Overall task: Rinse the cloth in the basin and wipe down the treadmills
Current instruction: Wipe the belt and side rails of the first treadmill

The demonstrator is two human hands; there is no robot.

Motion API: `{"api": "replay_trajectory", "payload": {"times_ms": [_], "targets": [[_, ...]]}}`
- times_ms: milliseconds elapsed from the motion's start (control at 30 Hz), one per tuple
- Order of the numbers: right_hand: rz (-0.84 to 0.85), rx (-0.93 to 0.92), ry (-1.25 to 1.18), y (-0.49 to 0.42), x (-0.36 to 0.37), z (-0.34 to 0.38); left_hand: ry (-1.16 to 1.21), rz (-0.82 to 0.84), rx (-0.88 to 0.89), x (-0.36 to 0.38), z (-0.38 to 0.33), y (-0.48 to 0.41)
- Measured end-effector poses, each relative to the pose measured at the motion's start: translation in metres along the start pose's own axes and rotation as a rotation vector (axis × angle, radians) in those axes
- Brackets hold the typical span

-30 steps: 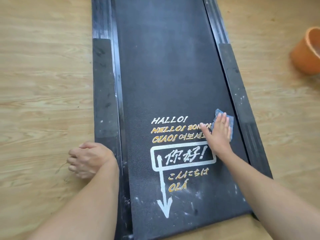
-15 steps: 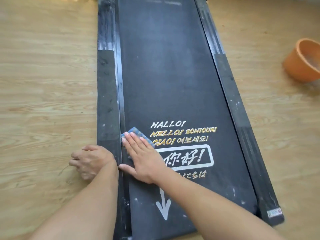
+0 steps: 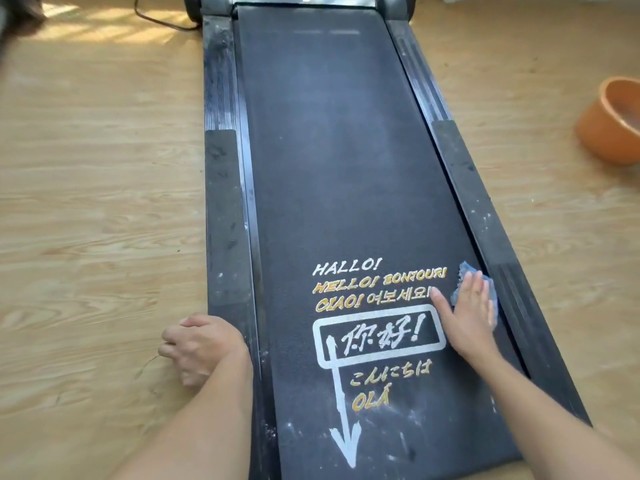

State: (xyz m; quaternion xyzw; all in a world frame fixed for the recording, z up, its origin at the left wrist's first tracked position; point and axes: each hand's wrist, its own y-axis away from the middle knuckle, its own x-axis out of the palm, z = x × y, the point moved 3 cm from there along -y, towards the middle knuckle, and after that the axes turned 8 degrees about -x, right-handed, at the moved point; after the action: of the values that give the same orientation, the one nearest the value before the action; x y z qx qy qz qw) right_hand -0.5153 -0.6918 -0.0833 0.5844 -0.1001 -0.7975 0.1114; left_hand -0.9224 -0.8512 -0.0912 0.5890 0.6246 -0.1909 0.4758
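Observation:
A black treadmill [image 3: 346, 150] lies flat on the wooden floor, its belt printed with white and yellow greetings and a white arrow. My right hand [image 3: 467, 313] lies flat with straight fingers on a small blue cloth [image 3: 465, 270], pressing it onto the belt's right edge beside the lettering. Most of the cloth is hidden under the palm. My left hand [image 3: 197, 348] rests on the floor with curled fingers, right beside the treadmill's left side rail [image 3: 225, 209], holding nothing. An orange basin [image 3: 613, 123] stands on the floor at the far right.
A black power cable [image 3: 156, 20] runs across the floor at the treadmill's far left end. Dusty white specks mark the belt's near end and the right side rail [image 3: 485, 216]. Wooden floor [image 3: 97, 168] stretches out on both sides.
My right hand has swept the cloth from the belt's left edge back across the lettering to its right edge. The left hand has stayed on the floor. The view has tilted up.

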Motion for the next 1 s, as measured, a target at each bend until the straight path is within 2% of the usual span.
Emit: {"api": "replay_trajectory", "payload": {"times_ms": [67,133,467,567,667,733,800,933,1000], "targets": [[0.0,0.017,0.018,0.019,0.019,0.025,0.003,0.007,0.004,-0.001,-0.001,0.001],[0.014,-0.054,0.042,0.035,0.038,0.056,0.005,0.015,-0.001,-0.001,-0.003,0.001],[0.211,-0.696,0.092,0.095,0.112,0.245,0.018,0.085,-0.029,-0.008,-0.01,0.006],[0.289,-0.854,0.106,0.125,0.131,0.247,0.01,0.046,-0.045,-0.008,-0.007,0.001],[0.259,-0.971,0.226,0.124,0.123,0.216,-0.009,0.016,-0.064,-0.006,-0.001,-0.005],[0.245,-0.903,0.268,0.105,0.103,0.183,-0.016,-0.003,-0.058,-0.004,0.001,-0.007],[0.199,-0.712,0.244,0.074,0.073,0.136,-0.016,-0.013,-0.061,0.0,0.002,-0.008],[0.111,-0.231,0.184,0.021,0.002,-0.002,-0.029,-0.034,-0.059,0.003,0.004,-0.006],[0.128,-0.132,0.169,0.016,-0.015,-0.042,-0.023,-0.04,-0.056,0.004,0.003,-0.005]]}}
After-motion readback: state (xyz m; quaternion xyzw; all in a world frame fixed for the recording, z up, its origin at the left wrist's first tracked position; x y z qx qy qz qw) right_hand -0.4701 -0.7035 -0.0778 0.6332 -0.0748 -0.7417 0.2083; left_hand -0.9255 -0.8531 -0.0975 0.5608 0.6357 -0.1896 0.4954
